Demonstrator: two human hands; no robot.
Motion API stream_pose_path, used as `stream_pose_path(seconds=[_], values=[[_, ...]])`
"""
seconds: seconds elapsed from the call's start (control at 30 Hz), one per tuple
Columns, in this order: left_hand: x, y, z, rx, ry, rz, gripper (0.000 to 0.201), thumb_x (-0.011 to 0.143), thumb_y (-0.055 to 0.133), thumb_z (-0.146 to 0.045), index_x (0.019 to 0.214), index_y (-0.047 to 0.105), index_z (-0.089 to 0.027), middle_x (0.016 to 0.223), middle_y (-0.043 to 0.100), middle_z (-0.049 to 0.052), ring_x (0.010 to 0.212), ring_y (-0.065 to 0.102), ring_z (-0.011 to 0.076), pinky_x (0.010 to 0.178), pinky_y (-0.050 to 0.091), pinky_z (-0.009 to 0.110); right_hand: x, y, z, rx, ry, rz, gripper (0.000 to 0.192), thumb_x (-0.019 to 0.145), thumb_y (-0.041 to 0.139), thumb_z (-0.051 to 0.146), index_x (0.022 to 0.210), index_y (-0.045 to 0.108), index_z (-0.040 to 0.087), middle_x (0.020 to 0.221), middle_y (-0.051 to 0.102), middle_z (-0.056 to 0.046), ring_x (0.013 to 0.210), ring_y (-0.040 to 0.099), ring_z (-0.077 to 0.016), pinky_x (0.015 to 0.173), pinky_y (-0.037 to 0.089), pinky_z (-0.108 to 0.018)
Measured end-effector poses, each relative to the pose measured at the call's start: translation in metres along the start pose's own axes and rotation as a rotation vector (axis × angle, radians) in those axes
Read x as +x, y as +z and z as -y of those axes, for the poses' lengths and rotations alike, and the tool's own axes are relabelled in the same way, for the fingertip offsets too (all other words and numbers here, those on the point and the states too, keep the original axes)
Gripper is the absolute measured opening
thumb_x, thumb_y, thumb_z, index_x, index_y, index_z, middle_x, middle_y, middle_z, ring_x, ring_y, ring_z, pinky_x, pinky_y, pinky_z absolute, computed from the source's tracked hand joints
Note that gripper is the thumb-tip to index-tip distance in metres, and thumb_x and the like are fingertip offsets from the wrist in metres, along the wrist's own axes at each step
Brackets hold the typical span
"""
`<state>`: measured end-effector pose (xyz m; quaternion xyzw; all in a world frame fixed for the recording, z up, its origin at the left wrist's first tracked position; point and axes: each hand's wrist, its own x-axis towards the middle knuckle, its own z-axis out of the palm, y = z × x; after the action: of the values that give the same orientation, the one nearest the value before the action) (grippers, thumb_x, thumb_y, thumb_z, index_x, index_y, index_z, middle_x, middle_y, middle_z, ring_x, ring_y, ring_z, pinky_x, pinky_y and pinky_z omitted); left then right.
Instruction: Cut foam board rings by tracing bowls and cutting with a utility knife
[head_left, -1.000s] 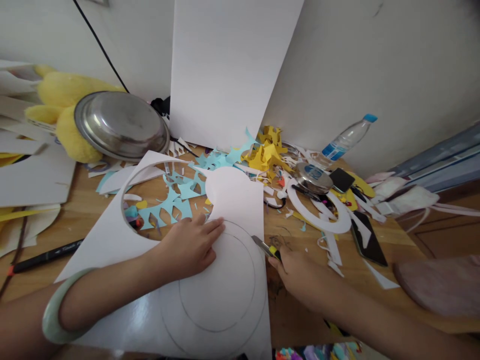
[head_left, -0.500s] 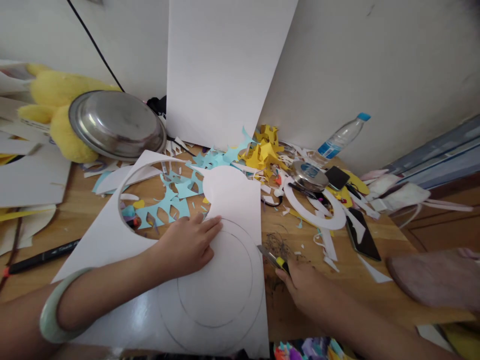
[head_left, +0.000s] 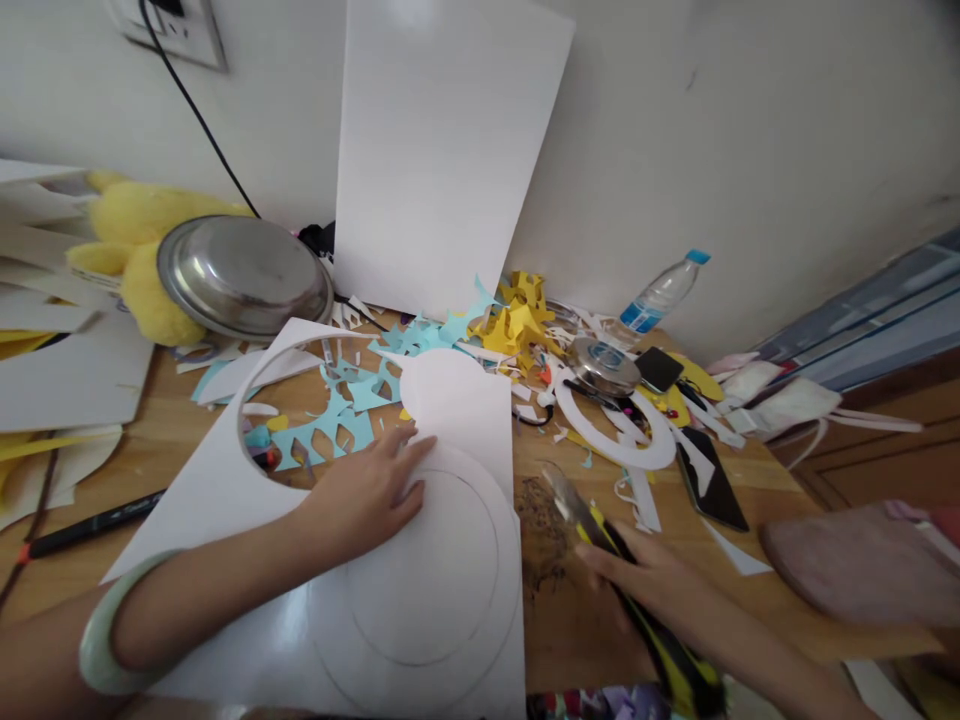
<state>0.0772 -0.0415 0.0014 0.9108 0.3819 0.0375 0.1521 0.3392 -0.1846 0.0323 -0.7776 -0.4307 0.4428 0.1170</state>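
My left hand [head_left: 367, 495] lies flat, fingers spread, on a large white card sheet [head_left: 225, 470] that has a big round hole cut in it and two pencilled circles [head_left: 420, 570] drawn near its right edge. A pale green bangle [head_left: 97, 625] is on that wrist. My right hand [head_left: 652, 580] holds a yellow-and-black utility knife [head_left: 600, 535], its blade pointing up-left over the bare wooden table just right of the sheet's edge, apart from the card.
Blue [head_left: 352, 400] and yellow [head_left: 517, 310] paper offcuts litter the table. A steel bowl [head_left: 244, 275] and yellow plush toy [head_left: 142, 250] sit back left. A white board [head_left: 442, 150] leans on the wall. A white paper ring [head_left: 622, 425], phone [head_left: 709, 480], bottle [head_left: 660, 290] and black marker [head_left: 90, 520] lie around.
My right hand has drawn the knife away from the sheet's right edge, down and to the right, showing more of its handle. The left hand stays pressed on the card.
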Motion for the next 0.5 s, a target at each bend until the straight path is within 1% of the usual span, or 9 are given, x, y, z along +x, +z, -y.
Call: stream_pose_path(seconds=[0.07,0.1,0.2,0.27,0.33,0.4,0.5], values=[[0.002,-0.003,0.003,-0.167,-0.107,0.009,0.051,0.085,0.039,-0.034,0.134,0.036,-0.019,0.131,0.047,0.009,0.104,0.055,0.0242,0.084,0.046,0.037,0.017,0.002,0.012,0.139,-0.001,0.037,0.037,0.075,0.051,0.054,0.085,0.048,0.019,0.048,0.055,0.004,0.044,0.054,-0.0134,0.047,0.041,-0.023],[0.004,-0.005,0.004,-0.236,-0.142,0.023,0.052,0.085,0.040,-0.036,0.134,0.036,-0.019,0.126,0.051,0.009,0.102,0.056,0.0238,0.084,0.045,0.036,0.026,0.005,0.019,0.215,-0.010,0.053,0.037,0.074,0.053,0.054,0.086,0.046,0.019,0.048,0.054,0.005,0.044,0.053,-0.0127,0.047,0.041,-0.023],[0.008,-0.010,0.007,-0.375,-0.215,0.077,0.050,0.083,0.041,-0.041,0.129,0.044,-0.020,0.108,0.061,0.007,0.087,0.059,0.0224,0.076,0.045,0.034,0.048,0.016,0.037,0.388,-0.045,0.054,0.036,0.072,0.057,0.050,0.086,0.044,0.019,0.051,0.054,0.006,0.044,0.052,-0.0112,0.046,0.040,-0.022],[0.010,-0.013,0.007,-0.455,-0.211,0.096,0.044,0.083,0.040,-0.040,0.121,0.052,-0.022,0.097,0.063,0.005,0.080,0.058,0.0208,0.071,0.045,0.032,0.057,0.021,0.044,0.421,-0.076,0.049,0.031,0.072,0.059,0.045,0.081,0.044,0.019,0.051,0.054,0.005,0.045,0.052,-0.0112,0.046,0.041,-0.022],[0.010,-0.017,0.009,-0.541,-0.177,0.082,0.040,0.082,0.040,-0.039,0.114,0.057,-0.022,0.092,0.064,0.003,0.078,0.057,0.0197,0.070,0.044,0.030,0.060,0.023,0.048,0.414,-0.111,0.057,0.026,0.072,0.060,0.040,0.077,0.045,0.019,0.051,0.053,0.006,0.046,0.051,-0.0112,0.048,0.041,-0.023],[0.010,-0.021,0.012,-0.612,-0.154,0.056,0.039,0.080,0.041,-0.038,0.111,0.058,-0.021,0.092,0.063,0.003,0.082,0.057,0.0201,0.072,0.043,0.030,0.059,0.021,0.048,0.404,-0.147,0.070,0.023,0.072,0.060,0.038,0.077,0.048,0.020,0.054,0.055,0.006,0.048,0.052,-0.0114,0.049,0.042,-0.023],[0.012,-0.024,0.021,-0.668,-0.166,-0.013,0.040,0.080,0.044,-0.041,0.111,0.058,-0.021,0.099,0.062,0.003,0.090,0.055,0.0218,0.079,0.042,0.032,0.054,0.016,0.044,0.400,-0.151,0.075,0.025,0.076,0.055,0.044,0.079,0.048,0.020,0.055,0.055,0.005,0.049,0.052,-0.0125,0.050,0.041,-0.025]])
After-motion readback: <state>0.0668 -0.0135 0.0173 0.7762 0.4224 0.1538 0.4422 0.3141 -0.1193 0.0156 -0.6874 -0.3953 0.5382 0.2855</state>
